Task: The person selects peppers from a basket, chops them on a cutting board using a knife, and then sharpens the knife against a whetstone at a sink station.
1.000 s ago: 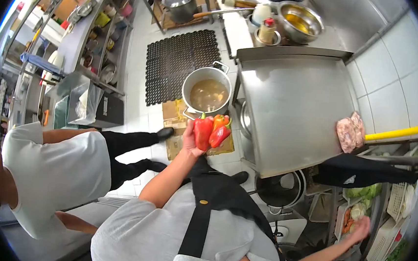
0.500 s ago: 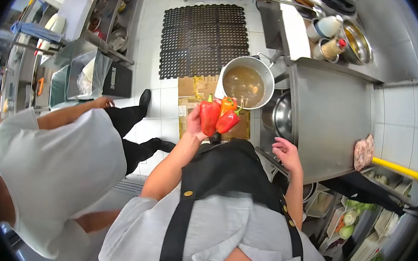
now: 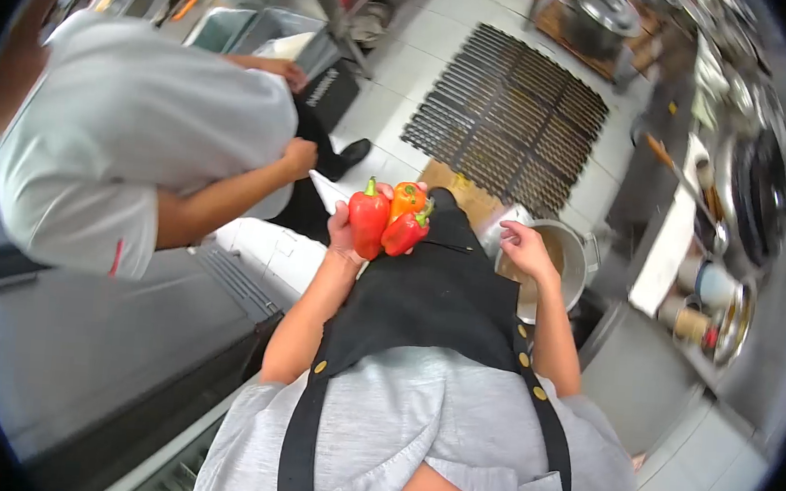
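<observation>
My left hand (image 3: pixel 343 235) holds three peppers in front of my black apron (image 3: pixel 435 300). A large red pepper (image 3: pixel 368 220) stands at the left, an orange pepper (image 3: pixel 407 198) sits behind, and a smaller red pepper (image 3: pixel 403 234) rests at the right. My right hand (image 3: pixel 526 250) hangs in the air with nothing in it, its fingers loosely spread and a little bent. Beneath and beyond it is a metal pot (image 3: pixel 575 269) of brownish liquid, partly hidden by the hand and forearm.
A co-worker in a white shirt (image 3: pixel 153 125) stands at the left, close beside a steel counter (image 3: pixel 99 342). A black rubber mat (image 3: pixel 509 116) lies on the tiled floor ahead. At the right are a stove, a ladle (image 3: pixel 684 181) and bottles (image 3: pixel 709 281). A lidded pot (image 3: pixel 603 17) stands far back.
The view has swung left, bringing the co-worker and steel counter nearer. My right hand has come in from the far right to the front of my body. The peppers stay in my left hand.
</observation>
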A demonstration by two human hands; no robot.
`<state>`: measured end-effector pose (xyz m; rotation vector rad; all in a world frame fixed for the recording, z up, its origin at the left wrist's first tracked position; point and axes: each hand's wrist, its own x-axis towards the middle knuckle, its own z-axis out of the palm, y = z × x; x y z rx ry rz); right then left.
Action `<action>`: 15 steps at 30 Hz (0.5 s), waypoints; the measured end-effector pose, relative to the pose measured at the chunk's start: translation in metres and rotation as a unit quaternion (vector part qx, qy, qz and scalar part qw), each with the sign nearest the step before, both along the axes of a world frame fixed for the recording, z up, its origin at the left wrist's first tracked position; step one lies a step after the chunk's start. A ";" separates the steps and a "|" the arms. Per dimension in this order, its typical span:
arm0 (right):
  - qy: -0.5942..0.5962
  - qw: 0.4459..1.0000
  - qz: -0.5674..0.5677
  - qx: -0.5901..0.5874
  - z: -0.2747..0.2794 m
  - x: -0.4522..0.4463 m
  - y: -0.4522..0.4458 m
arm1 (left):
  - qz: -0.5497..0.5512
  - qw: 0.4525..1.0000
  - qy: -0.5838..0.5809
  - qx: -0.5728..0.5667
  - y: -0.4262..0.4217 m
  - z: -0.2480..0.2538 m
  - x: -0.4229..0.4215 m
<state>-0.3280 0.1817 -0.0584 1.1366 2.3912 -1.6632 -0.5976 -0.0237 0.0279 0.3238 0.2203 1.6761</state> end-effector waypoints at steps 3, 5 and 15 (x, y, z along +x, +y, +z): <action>-0.011 0.985 0.170 0.014 0.004 -0.093 0.038 | 0.074 0.997 -0.014 0.001 0.000 0.021 -0.016; -0.004 0.968 0.248 0.031 0.003 -0.140 0.060 | 0.135 0.991 -0.008 0.021 -0.004 0.030 -0.016; -0.278 0.759 0.588 0.016 -0.089 -0.219 0.020 | 0.544 0.837 -0.062 0.006 -0.167 0.007 0.054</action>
